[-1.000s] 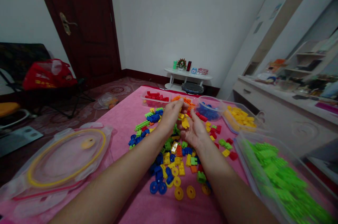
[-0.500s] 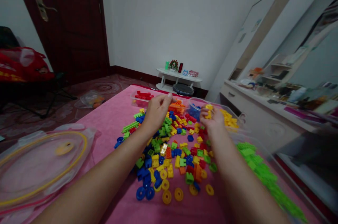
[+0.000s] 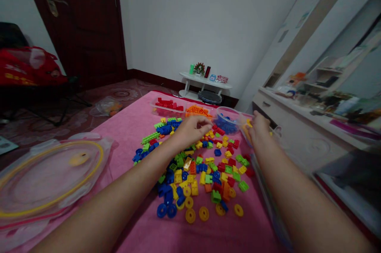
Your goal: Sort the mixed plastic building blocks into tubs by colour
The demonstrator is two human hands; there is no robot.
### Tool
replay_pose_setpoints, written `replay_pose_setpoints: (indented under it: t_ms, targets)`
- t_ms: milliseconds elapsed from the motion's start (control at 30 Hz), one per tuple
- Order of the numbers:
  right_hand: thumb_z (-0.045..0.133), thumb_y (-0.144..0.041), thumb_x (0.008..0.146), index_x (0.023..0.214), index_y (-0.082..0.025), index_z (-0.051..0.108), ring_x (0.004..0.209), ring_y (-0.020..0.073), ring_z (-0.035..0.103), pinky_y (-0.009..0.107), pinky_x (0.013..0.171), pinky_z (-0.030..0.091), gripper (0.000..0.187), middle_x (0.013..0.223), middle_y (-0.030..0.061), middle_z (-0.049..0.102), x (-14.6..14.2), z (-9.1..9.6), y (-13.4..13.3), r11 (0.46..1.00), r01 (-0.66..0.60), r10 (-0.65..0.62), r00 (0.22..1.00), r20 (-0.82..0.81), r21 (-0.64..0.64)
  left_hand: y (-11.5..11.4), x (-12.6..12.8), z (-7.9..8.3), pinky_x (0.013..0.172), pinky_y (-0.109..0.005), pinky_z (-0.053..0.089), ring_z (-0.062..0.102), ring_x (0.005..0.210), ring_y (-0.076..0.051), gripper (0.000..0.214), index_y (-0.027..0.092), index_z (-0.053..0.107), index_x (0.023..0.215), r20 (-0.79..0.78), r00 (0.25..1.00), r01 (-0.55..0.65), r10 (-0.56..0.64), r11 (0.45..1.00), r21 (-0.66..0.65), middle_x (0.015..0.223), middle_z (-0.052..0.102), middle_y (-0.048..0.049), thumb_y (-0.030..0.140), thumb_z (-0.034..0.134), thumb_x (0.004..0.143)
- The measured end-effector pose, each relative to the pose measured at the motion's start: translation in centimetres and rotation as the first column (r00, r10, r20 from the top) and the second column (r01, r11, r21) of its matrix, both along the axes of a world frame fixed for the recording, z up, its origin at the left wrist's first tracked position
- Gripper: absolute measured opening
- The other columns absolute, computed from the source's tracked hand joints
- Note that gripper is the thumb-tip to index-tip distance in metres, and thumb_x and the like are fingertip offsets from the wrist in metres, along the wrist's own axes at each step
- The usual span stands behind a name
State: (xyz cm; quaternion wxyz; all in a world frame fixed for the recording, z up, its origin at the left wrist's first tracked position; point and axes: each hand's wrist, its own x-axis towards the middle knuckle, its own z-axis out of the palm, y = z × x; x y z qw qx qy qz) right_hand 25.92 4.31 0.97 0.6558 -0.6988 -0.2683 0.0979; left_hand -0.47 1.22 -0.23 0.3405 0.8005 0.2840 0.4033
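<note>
Head view: R hand [image 3: 260, 128] is hanging over the yellow-brick box [image 3: 244, 137]; yellow bricks [image 3: 249, 123] are showing by its fingers. Back of hand is blocking the rest, so finger spread & any grip: can't tell. L hand [image 3: 192, 128] is hovering over the mixed loose bricks [image 3: 203, 167], fingers forming a loose curl w/ a small gap betw. thumb & index; no brick is showing there, but inner side is hidden, so hold = unconfirmed.

Caution (est.): if R fingers are carrying pcs & releasing short of the rim, pcs could be landing outside; cause: box wall is sitting close to the hand. R forearm is crossing near a clear box edge [image 3: 266, 189]; a low elbow could be shoving it. Blue-brick tub [image 3: 228, 124] is standing betw. the hands; a careless sweep could be nudging it.

Surface: table [image 3: 127, 122] is wearing pink cloth; red bricks [image 3: 169, 104] & orange bricks [image 3: 198, 111] are sitting along the far side, clear lids [image 3: 50, 173] are lying at L.

Room: dark door [image 3: 77, 26] is standing far L, low white stand [image 3: 205, 80] by the wall, cluttered dresser [image 3: 285, 120] at R.
</note>
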Motion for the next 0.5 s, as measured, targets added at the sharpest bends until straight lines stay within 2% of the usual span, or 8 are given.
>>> replay_pose_setpoints:
  t_ms: [67,133,200,300,400,467,500]
  targets:
    - [0.05,-0.022,0.074,0.082,-0.019,0.053,0.061,0.0095,0.054,0.024,0.059,0.05,0.009,0.068,-0.0035,0.051,-2.7,0.3,-0.8,0.995,-0.068,0.081,0.982,-0.17,0.079,-2.1,1.0,-0.4,0.079,-0.03,0.047,0.062,0.087,-0.019,0.027,0.017,0.068,0.1,-0.157,0.975,0.169,-0.156,0.983,0.073,0.095,0.069,-0.006,0.031,0.054,0.081]
    - [0.056,-0.019,0.068,0.082,-0.019,0.056,0.066,0.0083,0.056,0.022,0.061,0.05,0.014,0.071,-0.0042,0.055,-5.3,1.2,-2.4,0.946,-0.185,0.268,0.908,-0.323,0.267,-4.6,2.0,-1.0,0.088,-0.034,0.045,0.059,0.101,-0.023,0.04,0.019,0.063,0.112,-0.326,0.898,0.366,-0.296,0.913,0.18,0.111,0.064,-0.0094,0.039,0.059,0.078]
    - [0.061,-0.017,0.063,0.082,-0.019,0.059,0.071,0.0087,0.059,0.021,0.062,0.049,0.019,0.077,-0.0031,0.06,-7.3,2.2,-4.2,0.869,-0.256,0.417,0.84,-0.348,0.424,-7.0,2.9,-2.0,0.099,-0.044,0.037,0.047,0.119,-0.029,0.05,0.023,0.06,0.117,-0.462,0.826,0.48,-0.323,0.832,0.277,0.131,0.051,-0.011,0.049,0.06,0.075]
    - [0.064,-0.019,0.059,0.081,-0.019,0.062,0.075,0.0096,0.061,0.019,0.06,0.047,0.023,0.083,-0.0012,0.064,-8.5,3.2,-6.2,0.81,-0.289,0.459,0.854,-0.245,0.51,-9.4,4.2,-3.8,0.103,-0.056,0.025,0.024,0.134,-0.038,0.059,0.025,0.055,0.124,-0.586,0.764,0.543,-0.27,0.76,0.357,0.146,0.032,-0.0099,0.058,0.056,0.075]
    - [0.063,-0.025,0.061,0.083,-0.018,0.064,0.074,0.0109,0.06,0.019,0.058,0.045,0.023,0.083,0.0,0.065,-7.8,3.0,-6.6,0.824,-0.316,0.4,0.912,-0.089,0.47,-10.1,5.4,-5.4,0.102,-0.061,0.021,0.018,0.136,-0.038,0.049,0.028,0.051,0.128,-0.632,0.759,0.5,-0.153,0.76,0.416,0.148,0.028,-0.0087,0.052,0.043,0.085]
    - [0.06,-0.031,0.066,0.083,-0.017,0.065,0.075,0.0128,0.06,0.021,0.061,0.045,0.023,0.081,0.0013,0.066,-6.8,2.1,-6.2,0.865,-0.37,0.364,0.928,0.083,0.339,-9.9,6.0,-5.8,0.101,-0.061,0.022,0.023,0.134,-0.037,0.041,0.027,0.053,0.125,-0.681,0.732,0.436,-0.034,0.791,0.43,0.145,0.033,-0.0101,0.04,0.039,0.089]
    - [0.058,-0.033,0.068,0.081,-0.016,0.066,0.075,0.0139,0.06,0.023,0.063,0.045,0.023,0.08,0.002,0.066,-6.2,1.5,-5.9,0.886,-0.406,0.369,0.91,0.191,0.225,-9.7,6.3,-5.8,0.099,-0.06,0.024,0.027,0.132,-0.037,0.039,0.025,0.055,0.123,-0.71,0.704,0.394,0.031,0.814,0.427,0.143,0.037,-0.0114,0.035,0.04,0.089]
